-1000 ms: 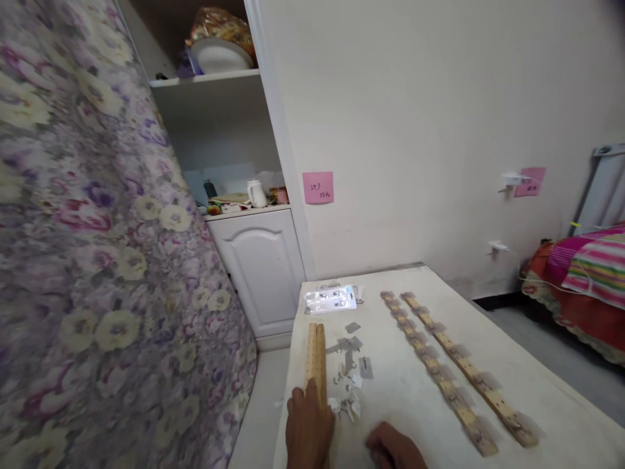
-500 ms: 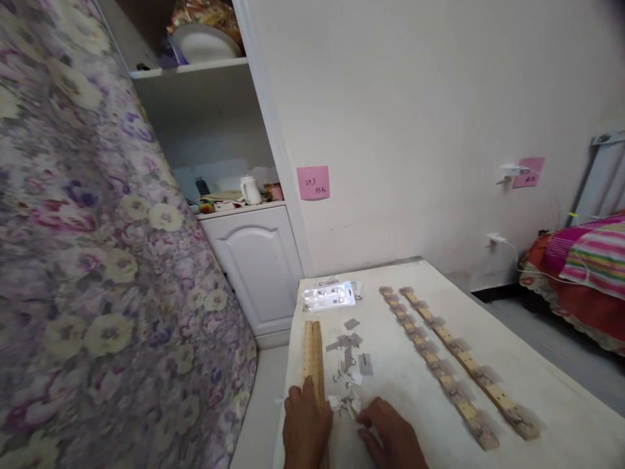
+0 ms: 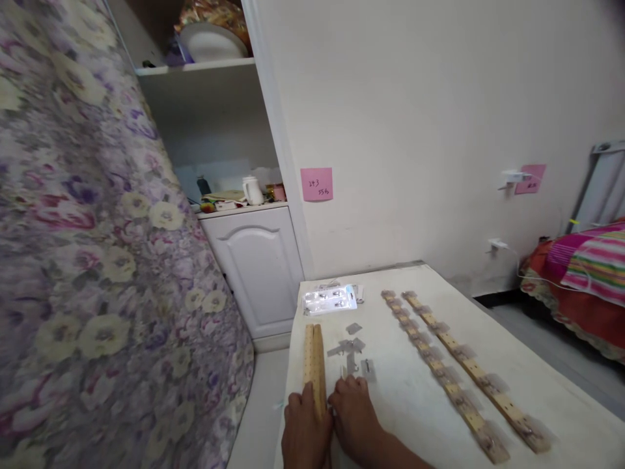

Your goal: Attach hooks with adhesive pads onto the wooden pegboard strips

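Note:
My left hand (image 3: pixel 303 433) lies flat on the near end of a pair of perforated wooden strips (image 3: pixel 314 361) at the left edge of the white table (image 3: pixel 405 384), fingers stretched out. My right hand (image 3: pixel 352 413) rests just right of it, fingers curled down over a pile of small white and metal parts; whether it grips any of them is hidden. More small grey metal hinge plates (image 3: pixel 352 348) lie scattered just beyond the fingers.
Two long wooden strips with hinges fitted (image 3: pixel 456 371) run diagonally across the table's right half. A clear blister pack (image 3: pixel 330 299) lies at the far left. A flowered mattress (image 3: pixel 97 260) leans at left; a white cabinet (image 3: pixel 256 267) and a striped bed (image 3: pixel 581 280) stand beyond.
My right hand has moved up and left from the bottom edge onto the pile of small parts beside the wooden strips. The left hand has stayed on the strips.

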`<action>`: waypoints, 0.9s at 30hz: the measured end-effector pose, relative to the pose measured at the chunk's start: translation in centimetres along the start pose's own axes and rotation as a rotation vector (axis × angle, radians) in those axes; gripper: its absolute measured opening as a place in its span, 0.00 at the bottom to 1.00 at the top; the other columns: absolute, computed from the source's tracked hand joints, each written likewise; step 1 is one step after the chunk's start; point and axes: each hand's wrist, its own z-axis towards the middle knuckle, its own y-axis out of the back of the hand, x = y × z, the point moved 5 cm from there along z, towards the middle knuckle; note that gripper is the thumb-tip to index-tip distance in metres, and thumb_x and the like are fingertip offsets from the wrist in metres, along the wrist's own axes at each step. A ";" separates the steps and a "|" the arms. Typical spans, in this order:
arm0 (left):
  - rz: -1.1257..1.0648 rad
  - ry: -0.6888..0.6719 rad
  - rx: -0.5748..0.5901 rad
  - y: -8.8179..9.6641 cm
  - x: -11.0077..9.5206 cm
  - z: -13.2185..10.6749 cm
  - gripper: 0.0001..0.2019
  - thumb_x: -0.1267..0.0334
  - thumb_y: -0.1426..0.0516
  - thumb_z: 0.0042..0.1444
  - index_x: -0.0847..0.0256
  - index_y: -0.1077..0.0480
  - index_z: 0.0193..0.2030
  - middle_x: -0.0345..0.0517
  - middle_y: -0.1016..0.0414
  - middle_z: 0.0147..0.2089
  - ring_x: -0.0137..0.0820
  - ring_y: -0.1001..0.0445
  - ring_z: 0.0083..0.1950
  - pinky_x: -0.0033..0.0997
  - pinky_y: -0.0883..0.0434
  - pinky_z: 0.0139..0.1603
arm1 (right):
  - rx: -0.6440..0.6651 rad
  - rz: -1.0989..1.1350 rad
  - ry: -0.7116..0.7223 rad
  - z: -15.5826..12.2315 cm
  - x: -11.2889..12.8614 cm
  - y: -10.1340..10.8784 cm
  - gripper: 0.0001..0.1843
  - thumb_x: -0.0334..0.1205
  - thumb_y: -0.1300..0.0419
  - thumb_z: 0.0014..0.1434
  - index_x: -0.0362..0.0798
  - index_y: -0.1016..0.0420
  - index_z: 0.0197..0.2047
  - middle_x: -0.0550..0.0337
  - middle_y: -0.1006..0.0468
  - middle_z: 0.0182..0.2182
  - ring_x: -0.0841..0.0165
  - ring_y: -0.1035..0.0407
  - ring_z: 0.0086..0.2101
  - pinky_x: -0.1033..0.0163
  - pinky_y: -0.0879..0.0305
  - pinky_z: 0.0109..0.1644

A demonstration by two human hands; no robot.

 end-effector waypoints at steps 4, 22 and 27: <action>0.001 -0.023 -0.018 -0.4 -0.1 0.3 0.27 0.58 0.50 0.52 0.63 0.43 0.59 0.53 0.36 0.47 0.42 0.34 0.49 0.38 0.38 0.49 | -0.004 -0.038 -0.016 -0.1 -0.3 0.2 0.10 0.31 0.48 0.55 0.46 0.24 0.34 0.52 0.25 0.37 0.58 0.36 0.43 0.48 0.52 0.54; -0.025 -0.041 0.017 -0.7 -0.2 0.9 0.26 0.54 0.54 0.55 0.61 0.45 0.59 0.52 0.37 0.45 0.43 0.33 0.49 0.40 0.38 0.50 | -0.071 -0.064 -0.006 -0.3 -1.1 0.9 0.16 0.36 0.47 0.53 0.42 0.29 0.45 0.44 0.28 0.46 0.51 0.37 0.48 0.39 0.56 0.57; 0.049 -0.072 -0.013 -0.4 -0.8 0.5 0.25 0.55 0.52 0.54 0.62 0.44 0.59 0.53 0.38 0.46 0.44 0.35 0.49 0.41 0.37 0.49 | -0.137 0.086 -0.040 -2.8 -3.5 4.5 0.13 0.32 0.46 0.51 0.50 0.29 0.41 0.56 0.27 0.39 0.60 0.35 0.42 0.50 0.46 0.53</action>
